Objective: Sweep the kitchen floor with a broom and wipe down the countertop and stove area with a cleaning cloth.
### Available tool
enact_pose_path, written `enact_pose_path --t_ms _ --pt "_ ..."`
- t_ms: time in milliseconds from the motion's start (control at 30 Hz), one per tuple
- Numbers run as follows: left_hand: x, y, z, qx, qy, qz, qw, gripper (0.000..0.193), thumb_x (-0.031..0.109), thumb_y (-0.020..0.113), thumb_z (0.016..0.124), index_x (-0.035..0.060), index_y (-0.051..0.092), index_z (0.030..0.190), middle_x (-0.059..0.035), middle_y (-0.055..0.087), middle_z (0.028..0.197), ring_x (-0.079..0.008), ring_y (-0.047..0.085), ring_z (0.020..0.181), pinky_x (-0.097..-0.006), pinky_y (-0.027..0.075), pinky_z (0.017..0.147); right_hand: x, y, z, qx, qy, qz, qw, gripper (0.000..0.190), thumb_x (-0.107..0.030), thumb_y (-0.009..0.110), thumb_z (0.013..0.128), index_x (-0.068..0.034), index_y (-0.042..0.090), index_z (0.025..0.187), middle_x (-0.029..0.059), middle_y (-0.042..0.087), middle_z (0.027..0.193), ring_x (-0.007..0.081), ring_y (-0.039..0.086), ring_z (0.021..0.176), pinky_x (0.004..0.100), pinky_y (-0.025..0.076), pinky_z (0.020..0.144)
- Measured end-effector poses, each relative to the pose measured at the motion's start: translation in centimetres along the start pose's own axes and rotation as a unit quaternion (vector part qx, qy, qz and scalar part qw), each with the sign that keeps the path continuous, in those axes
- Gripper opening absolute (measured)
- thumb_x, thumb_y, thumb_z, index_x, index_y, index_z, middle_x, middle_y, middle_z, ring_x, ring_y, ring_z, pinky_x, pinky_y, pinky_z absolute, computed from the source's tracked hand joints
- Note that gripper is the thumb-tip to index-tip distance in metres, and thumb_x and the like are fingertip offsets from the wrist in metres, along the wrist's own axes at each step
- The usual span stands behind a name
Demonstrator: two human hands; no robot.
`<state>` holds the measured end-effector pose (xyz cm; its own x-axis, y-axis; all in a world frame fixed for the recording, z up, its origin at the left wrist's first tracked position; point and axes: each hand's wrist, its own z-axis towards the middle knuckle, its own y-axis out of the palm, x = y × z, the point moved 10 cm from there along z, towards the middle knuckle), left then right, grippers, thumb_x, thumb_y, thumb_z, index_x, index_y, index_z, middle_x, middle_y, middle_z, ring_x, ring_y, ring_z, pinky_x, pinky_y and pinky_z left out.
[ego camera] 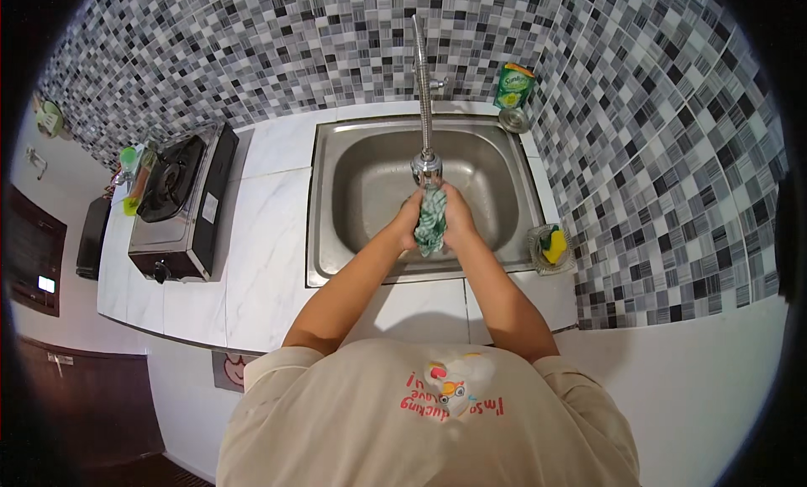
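Observation:
Between both hands I hold a bunched green-and-white patterned cloth, over the near half of a stainless steel sink. My left hand grips it from the left, and my right hand from the right. Right above the cloth is the head of a flexible metal faucet, its outlet close to my fingers. What looks like clear water runs from the outlet onto the cloth. My fingertips are partly hidden by the cloth and the faucet head.
A glass dish with a yellow-green sponge sits at the sink's right corner. Behind stand a Sunlight soap pouch and a small round metal item. A single-burner gas stove occupies the white tiled counter on the left. Mosaic-tiled walls enclose the right.

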<state>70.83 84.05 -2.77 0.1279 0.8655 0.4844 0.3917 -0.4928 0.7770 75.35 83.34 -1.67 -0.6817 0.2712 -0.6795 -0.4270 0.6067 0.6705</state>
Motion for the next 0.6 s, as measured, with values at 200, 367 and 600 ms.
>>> enact_pose_path --t_ms 200,367,600 --pt "1.9 0.0 -0.7 -0.017 0.043 -0.011 0.999 0.041 0.044 0.043 0.091 0.0115 0.059 0.110 -0.0090 0.064 0.104 -0.0245 0.063 0.092 -0.0399 0.049 0.086 -4.7 1.7 -2.7 0.099 -0.316 -0.627 0.705 0.030 -0.030 0.051 0.087 -0.007 0.057 0.105 0.0193 0.060 0.101 0.0382 0.056 0.092 0.0417 0.044 0.080" --pt "3.1 -4.0 0.3 0.074 0.098 0.081 0.989 0.028 0.028 0.043 0.092 0.0102 0.055 0.109 -0.0084 0.061 0.103 -0.0231 0.062 0.087 -0.0363 0.051 0.079 -2.5 -2.1 -0.1 0.069 -0.152 -0.397 0.903 0.034 -0.030 0.050 0.087 -0.006 0.052 0.112 0.0155 0.057 0.108 0.0301 0.055 0.097 0.0365 0.041 0.087" --pt "6.9 -3.0 -1.7 0.122 0.193 0.334 0.915 0.025 0.012 0.048 0.089 0.0087 0.055 0.112 -0.0052 0.060 0.101 -0.0149 0.056 0.091 -0.0291 0.044 0.083 -0.8 -1.4 -1.1 -0.047 -0.029 -0.447 0.893 0.063 -0.021 0.059 0.079 -0.011 0.031 0.135 0.0090 0.054 0.108 0.0206 0.054 0.094 0.0315 0.046 0.078"
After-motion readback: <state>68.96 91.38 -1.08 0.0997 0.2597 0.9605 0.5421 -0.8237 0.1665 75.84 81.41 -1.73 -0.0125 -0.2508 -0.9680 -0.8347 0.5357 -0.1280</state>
